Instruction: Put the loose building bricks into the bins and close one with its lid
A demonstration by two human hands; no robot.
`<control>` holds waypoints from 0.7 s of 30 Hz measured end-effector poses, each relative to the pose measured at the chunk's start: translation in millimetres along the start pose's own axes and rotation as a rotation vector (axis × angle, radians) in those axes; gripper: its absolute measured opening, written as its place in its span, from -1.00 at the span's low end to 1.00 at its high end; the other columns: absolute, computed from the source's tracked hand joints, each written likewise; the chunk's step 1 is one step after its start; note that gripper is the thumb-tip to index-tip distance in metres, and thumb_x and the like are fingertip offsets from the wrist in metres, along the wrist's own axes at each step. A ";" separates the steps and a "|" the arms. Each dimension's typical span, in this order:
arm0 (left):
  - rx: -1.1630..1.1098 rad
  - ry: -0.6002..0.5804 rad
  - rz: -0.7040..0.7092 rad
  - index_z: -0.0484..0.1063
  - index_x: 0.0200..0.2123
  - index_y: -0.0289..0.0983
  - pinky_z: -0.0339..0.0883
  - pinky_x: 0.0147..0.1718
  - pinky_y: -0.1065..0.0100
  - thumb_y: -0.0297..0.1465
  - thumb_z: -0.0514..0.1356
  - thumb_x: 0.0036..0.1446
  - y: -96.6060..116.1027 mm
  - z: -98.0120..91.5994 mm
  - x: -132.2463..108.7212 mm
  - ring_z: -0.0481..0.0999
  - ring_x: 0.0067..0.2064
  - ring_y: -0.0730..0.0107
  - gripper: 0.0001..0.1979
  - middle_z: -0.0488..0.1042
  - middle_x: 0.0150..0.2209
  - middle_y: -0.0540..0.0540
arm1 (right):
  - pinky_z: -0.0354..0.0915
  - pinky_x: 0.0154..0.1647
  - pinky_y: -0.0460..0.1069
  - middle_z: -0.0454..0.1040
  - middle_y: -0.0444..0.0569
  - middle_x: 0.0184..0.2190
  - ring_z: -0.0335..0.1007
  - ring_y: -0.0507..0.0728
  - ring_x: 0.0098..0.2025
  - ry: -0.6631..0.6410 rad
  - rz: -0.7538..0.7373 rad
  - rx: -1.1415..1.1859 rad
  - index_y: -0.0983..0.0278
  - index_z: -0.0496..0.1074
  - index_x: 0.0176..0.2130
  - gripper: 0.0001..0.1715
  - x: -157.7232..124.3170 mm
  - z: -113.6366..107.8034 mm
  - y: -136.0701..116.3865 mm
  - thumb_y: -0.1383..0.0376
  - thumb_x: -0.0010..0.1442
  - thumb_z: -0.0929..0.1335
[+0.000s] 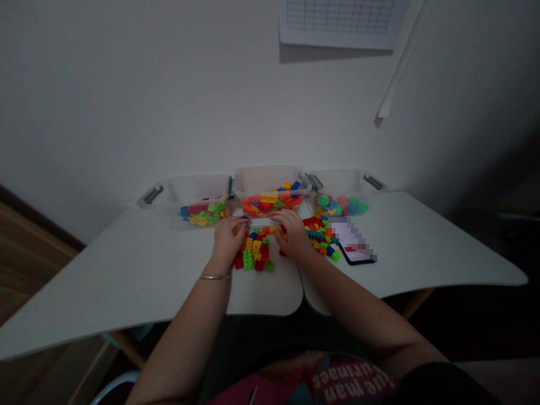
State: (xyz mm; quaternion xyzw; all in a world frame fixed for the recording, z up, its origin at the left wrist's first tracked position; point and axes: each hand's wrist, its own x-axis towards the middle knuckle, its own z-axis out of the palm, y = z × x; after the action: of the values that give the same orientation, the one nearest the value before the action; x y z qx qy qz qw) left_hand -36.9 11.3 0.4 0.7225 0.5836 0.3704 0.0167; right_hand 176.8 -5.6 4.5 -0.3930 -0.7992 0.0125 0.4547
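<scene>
Over a pile of colourful toy building blocks (255,250), both of my hands are bent inward. My left hand (226,241) is at the pile's left edge, its fingers curled, with a blue building block (245,217) at the fingertips. On the opposite side, my right hand (292,235) has its fingers bent down towards the thumb; what is between them is mostly hidden. Right of that hand lies a second group of mixed blocks (323,236). Just beyond my hands stands the middle clear plastic bin (270,175), holding orange, yellow and blue blocks.
A left clear bin (198,183) holds green, yellow and blue pieces; a right clear bin (337,179) holds round coloured pieces. A phone (353,243) lies on the white table (160,281), right of the blocks. Behind the bins rises a wall with a hanging printed sheet (340,19).
</scene>
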 end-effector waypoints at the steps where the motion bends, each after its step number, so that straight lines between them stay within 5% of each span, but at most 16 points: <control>1: -0.024 -0.005 0.009 0.60 -0.22 -0.20 0.23 0.15 0.14 -0.33 0.11 0.16 2.2 -0.5 -0.2 0.46 0.03 0.22 -0.73 0.60 -0.13 -0.09 | 0.15 0.21 0.18 0.47 0.06 0.00 0.28 0.20 0.11 -0.013 0.010 0.016 0.25 0.42 -0.07 -0.67 -3.3 1.8 0.8 0.35 0.18 0.23; 11: -0.245 -0.250 0.250 0.61 -0.36 -0.10 0.28 0.10 0.13 -0.38 0.26 0.06 13.3 -1.8 -3.1 0.48 0.01 0.24 -0.89 0.62 -0.19 -0.03 | 0.24 0.10 0.09 0.52 0.03 -0.07 0.37 0.17 0.00 -0.146 0.045 0.007 0.26 0.41 -0.05 -0.70 -13.9 6.2 0.5 0.33 0.20 0.30; 17: -0.152 -0.288 0.257 0.60 -0.35 -0.06 -0.11 0.27 -0.08 -0.39 0.25 0.09 14.4 0.5 -8.2 0.47 0.03 0.25 -0.88 0.61 -0.14 0.00 | 0.26 0.09 0.08 0.53 0.02 -0.06 0.39 0.15 0.00 -0.193 -0.023 0.032 0.25 0.45 -0.09 -0.75 -15.8 8.0 -3.1 0.33 0.21 0.31; 21: -0.189 -0.325 0.227 0.59 -0.35 -0.07 -0.18 0.29 -0.09 -0.39 0.24 0.09 16.9 -0.7 -9.4 0.43 0.10 0.26 -0.88 0.60 -0.11 0.00 | 0.25 0.11 0.10 0.51 0.00 -0.03 0.38 0.15 0.03 -0.204 -0.018 0.024 0.20 0.46 -0.07 -0.71 -15.9 6.8 -2.8 0.36 0.18 0.33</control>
State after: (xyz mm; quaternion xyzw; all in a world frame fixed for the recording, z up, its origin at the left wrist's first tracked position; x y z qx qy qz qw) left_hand -23.6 -2.5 3.8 0.8290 0.4507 0.3017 0.1363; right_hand 174.5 -15.4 -9.8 -0.3769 -0.8447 0.0577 0.3755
